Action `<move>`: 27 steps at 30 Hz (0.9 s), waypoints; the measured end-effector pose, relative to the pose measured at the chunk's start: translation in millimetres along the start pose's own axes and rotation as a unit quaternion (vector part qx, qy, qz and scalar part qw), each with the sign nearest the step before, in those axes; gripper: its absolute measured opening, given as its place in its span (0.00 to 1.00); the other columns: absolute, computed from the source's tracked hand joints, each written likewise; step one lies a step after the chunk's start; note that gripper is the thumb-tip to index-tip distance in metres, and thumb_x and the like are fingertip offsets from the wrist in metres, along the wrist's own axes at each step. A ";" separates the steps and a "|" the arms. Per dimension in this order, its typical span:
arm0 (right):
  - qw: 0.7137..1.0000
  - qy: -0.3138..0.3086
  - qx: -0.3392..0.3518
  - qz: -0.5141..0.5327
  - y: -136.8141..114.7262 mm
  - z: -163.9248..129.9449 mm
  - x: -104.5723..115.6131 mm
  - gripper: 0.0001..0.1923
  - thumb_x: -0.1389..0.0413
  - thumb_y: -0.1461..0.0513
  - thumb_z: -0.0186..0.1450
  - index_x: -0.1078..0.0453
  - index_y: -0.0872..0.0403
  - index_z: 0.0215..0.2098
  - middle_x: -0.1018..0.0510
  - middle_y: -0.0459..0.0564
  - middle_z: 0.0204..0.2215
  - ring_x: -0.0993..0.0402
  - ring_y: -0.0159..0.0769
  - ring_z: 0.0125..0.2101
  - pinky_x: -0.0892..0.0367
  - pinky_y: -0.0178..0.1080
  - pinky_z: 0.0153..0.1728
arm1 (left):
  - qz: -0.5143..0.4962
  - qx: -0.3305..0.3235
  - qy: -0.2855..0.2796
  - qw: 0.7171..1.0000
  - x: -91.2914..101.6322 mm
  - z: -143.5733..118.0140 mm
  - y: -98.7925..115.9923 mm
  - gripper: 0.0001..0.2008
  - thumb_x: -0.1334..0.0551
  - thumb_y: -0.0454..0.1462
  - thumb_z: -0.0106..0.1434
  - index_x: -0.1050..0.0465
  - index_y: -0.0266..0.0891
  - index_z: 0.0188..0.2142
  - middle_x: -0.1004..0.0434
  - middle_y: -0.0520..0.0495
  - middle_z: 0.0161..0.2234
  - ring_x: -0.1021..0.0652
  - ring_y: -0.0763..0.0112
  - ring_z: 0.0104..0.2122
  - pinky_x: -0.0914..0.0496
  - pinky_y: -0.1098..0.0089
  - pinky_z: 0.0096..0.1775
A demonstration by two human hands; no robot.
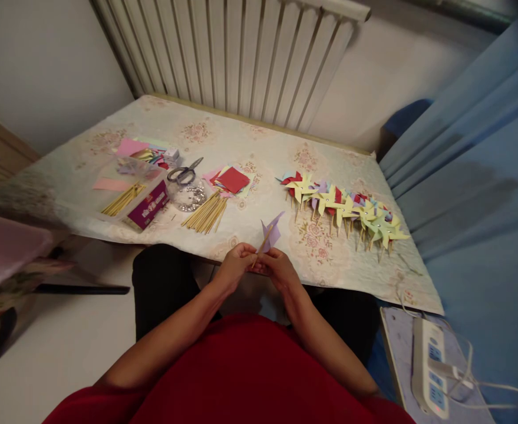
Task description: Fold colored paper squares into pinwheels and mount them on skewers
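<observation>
A purple paper pinwheel [273, 235] on a thin wooden stick is held over the table's front edge. My left hand [237, 263] is closed with its fingers pinching the lower part of the stick. Close beside it, my right hand [280, 266] is also closed, thumb and fingers at the stick just under the purple paper. The fingertips of both hands nearly meet and partly hide the stick. Just beyond my left hand lies a bundle of wooden sticks [205, 213], next to a stack of coloured paper squares [233, 180].
Several finished pinwheels [345, 207] lie in a row at the right. At left are scissors [184, 173], a clear round container of small metal pins [190, 198] and a purple box [149, 206]. A power strip [431, 368] sits at lower right, below a blue curtain [484, 159].
</observation>
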State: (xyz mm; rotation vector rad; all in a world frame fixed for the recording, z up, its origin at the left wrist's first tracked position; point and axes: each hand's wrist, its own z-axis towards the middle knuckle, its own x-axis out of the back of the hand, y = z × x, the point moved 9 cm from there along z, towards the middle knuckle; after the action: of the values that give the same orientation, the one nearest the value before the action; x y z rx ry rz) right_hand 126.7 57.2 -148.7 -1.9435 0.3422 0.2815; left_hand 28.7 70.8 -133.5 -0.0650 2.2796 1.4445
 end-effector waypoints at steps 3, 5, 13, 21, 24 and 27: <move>1.000 0.006 0.008 -0.013 -0.8 0.4 2.7 0.12 0.34 0.56 0.50 0.27 0.54 0.29 0.26 0.44 0.22 0.32 0.31 0.22 0.36 0.37 0.29 | 0.005 -0.004 -0.017 1.000 -1.0 1.0 -1.4 0.09 0.36 0.33 0.51 0.34 0.39 0.32 0.28 0.55 0.22 0.25 0.73 0.24 0.31 0.70 0.32; 0.999 0.002 0.024 -0.027 -3.5 0.8 3.9 0.13 0.35 0.56 0.51 0.26 0.54 0.30 0.25 0.44 0.23 0.32 0.31 0.23 0.37 0.36 0.28 | 0.024 -0.014 -0.015 1.000 0.6 1.8 0.8 0.08 0.36 0.34 0.52 0.33 0.38 0.32 0.29 0.55 0.22 0.27 0.75 0.23 0.33 0.71 0.31; 0.985 0.038 0.096 -0.136 -18.7 0.4 13.9 0.11 0.39 0.56 0.55 0.32 0.53 0.22 0.34 0.39 0.16 0.41 0.27 0.19 0.45 0.33 0.24 | 0.042 -0.056 0.029 0.997 17.7 10.0 25.2 0.16 0.36 0.44 0.57 0.25 0.35 0.41 0.23 0.46 0.34 0.24 0.68 0.37 0.32 0.68 0.40; 0.974 0.049 0.078 -0.205 -18.6 -2.0 11.4 0.08 0.42 0.57 0.53 0.31 0.54 0.24 0.32 0.41 0.17 0.40 0.28 0.19 0.46 0.34 0.23 | 0.030 -0.073 -0.010 0.997 15.0 11.8 54.8 0.29 0.44 0.57 0.62 0.24 0.35 0.47 0.25 0.36 0.50 0.28 0.56 0.52 0.33 0.61 0.47; 0.963 0.054 0.085 -0.250 -18.9 -2.5 11.9 0.07 0.43 0.58 0.53 0.32 0.54 0.24 0.31 0.41 0.18 0.39 0.29 0.20 0.45 0.34 0.23 | 0.071 -0.070 -0.043 0.994 10.3 11.1 59.5 0.28 0.43 0.56 0.61 0.24 0.36 0.46 0.26 0.38 0.52 0.29 0.56 0.54 0.34 0.61 0.50; 0.950 0.059 0.099 -0.291 -20.8 -4.0 11.5 0.07 0.44 0.58 0.54 0.32 0.54 0.24 0.30 0.42 0.18 0.38 0.30 0.20 0.44 0.34 0.24 | 0.118 -0.066 -0.064 0.989 6.1 10.9 62.5 0.24 0.40 0.54 0.60 0.23 0.36 0.42 0.24 0.42 0.45 0.27 0.60 0.49 0.35 0.64 0.49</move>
State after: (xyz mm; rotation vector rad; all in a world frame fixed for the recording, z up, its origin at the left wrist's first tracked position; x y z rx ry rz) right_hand 145.1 59.9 -133.5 -1.7750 -0.1328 -0.2482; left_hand 10.1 109.8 -86.6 0.2580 2.1408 1.6663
